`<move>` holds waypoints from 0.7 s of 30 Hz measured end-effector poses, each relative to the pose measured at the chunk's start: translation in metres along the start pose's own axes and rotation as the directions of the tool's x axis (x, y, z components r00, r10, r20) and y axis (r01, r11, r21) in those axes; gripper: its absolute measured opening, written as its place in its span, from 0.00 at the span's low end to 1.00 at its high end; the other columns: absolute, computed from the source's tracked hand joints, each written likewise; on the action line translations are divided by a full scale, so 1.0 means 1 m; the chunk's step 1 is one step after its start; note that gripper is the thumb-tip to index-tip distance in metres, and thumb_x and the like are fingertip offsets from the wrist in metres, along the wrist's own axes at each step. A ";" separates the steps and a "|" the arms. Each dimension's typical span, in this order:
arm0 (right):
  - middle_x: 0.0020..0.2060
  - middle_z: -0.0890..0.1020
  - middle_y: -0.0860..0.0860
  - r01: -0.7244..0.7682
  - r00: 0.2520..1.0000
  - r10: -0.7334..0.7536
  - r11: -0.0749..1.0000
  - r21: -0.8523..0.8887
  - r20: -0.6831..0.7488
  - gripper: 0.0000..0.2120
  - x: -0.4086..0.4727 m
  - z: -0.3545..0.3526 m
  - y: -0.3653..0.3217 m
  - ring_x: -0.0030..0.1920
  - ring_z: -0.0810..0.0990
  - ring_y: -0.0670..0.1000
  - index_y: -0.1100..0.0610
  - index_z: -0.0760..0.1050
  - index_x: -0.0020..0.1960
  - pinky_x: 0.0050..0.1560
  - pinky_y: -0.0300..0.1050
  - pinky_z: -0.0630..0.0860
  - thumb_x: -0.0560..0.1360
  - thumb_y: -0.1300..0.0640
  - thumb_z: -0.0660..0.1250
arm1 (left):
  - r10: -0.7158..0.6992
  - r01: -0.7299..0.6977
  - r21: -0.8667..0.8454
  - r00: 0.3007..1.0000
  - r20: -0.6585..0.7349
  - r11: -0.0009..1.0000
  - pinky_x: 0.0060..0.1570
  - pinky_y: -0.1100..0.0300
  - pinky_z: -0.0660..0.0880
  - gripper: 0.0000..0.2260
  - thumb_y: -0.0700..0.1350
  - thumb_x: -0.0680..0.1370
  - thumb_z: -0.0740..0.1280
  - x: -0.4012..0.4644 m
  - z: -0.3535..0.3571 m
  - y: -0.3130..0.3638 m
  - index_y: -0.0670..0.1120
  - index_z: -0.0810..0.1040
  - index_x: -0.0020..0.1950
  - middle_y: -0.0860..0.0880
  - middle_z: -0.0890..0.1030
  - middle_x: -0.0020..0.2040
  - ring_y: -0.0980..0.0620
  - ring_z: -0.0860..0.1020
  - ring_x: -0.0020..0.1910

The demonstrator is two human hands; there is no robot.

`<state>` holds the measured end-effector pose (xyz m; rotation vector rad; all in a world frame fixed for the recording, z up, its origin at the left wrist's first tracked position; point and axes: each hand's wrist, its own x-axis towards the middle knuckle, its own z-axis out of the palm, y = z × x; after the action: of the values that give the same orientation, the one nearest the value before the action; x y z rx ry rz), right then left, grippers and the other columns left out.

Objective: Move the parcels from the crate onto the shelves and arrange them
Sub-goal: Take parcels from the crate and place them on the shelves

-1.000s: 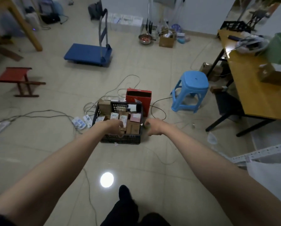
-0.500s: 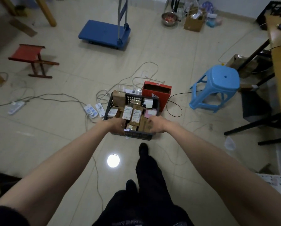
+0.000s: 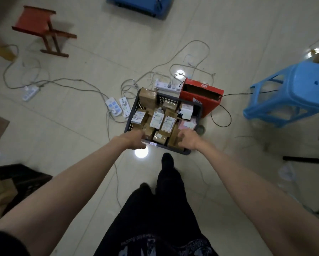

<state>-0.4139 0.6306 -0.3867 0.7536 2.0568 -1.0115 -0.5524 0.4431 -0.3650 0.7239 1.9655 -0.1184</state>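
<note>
Parcels fill the black crate on the floor at frame centre. Left hand and right hand both reach to its near rim, fingers curled over the edge. Red box stands just behind the crate; blue stool at right.

Parcels in crate; box apparently behind.

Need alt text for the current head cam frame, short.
Seen from above, the left hand and right hand grip the near rim of a dark crate full of parcels on a tiled floor. A red box, power strips and a blue stool surround it.
</note>
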 end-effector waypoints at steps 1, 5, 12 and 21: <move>0.60 0.78 0.56 -0.004 1.000 0.004 1.000 0.027 -0.004 0.13 0.014 0.001 0.003 0.60 0.77 0.56 0.56 0.76 0.58 0.63 0.50 0.75 0.75 0.58 0.72 | -0.010 0.010 -0.017 1.000 0.013 1.000 0.59 0.56 0.72 0.21 0.49 0.77 0.69 0.009 -0.001 -0.004 0.48 0.72 0.69 0.47 0.76 0.65 0.47 0.75 0.62; 0.57 0.79 0.56 -0.032 0.999 0.029 0.992 0.119 0.024 0.11 0.063 0.010 0.009 0.55 0.78 0.55 0.52 0.72 0.51 0.59 0.48 0.76 0.73 0.60 0.72 | -0.054 0.060 -0.104 0.997 0.057 0.993 0.62 0.53 0.72 0.21 0.49 0.77 0.69 0.054 -0.001 -0.022 0.48 0.72 0.69 0.47 0.77 0.65 0.46 0.75 0.63; 0.52 0.78 0.54 -0.160 0.987 0.140 0.912 0.379 0.078 0.12 0.159 0.043 0.019 0.49 0.79 0.53 0.53 0.72 0.59 0.39 0.40 0.76 0.77 0.61 0.69 | -0.074 0.099 -0.302 0.993 0.092 0.948 0.59 0.56 0.73 0.23 0.48 0.76 0.69 0.158 0.022 -0.055 0.46 0.71 0.71 0.45 0.77 0.65 0.46 0.75 0.62; 0.53 0.78 0.53 -0.261 0.960 0.267 0.761 0.594 0.080 0.18 0.347 0.106 0.050 0.54 0.79 0.53 0.56 0.70 0.65 0.57 0.50 0.78 0.77 0.61 0.69 | -0.107 0.087 -0.483 0.994 -0.014 0.871 0.55 0.57 0.72 0.26 0.43 0.77 0.69 0.348 0.073 -0.094 0.45 0.66 0.74 0.44 0.74 0.68 0.47 0.76 0.60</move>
<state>-0.5402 0.6329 -0.7306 1.3320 1.5559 -1.5112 -0.6590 0.4911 -0.7139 0.2988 1.9580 0.3226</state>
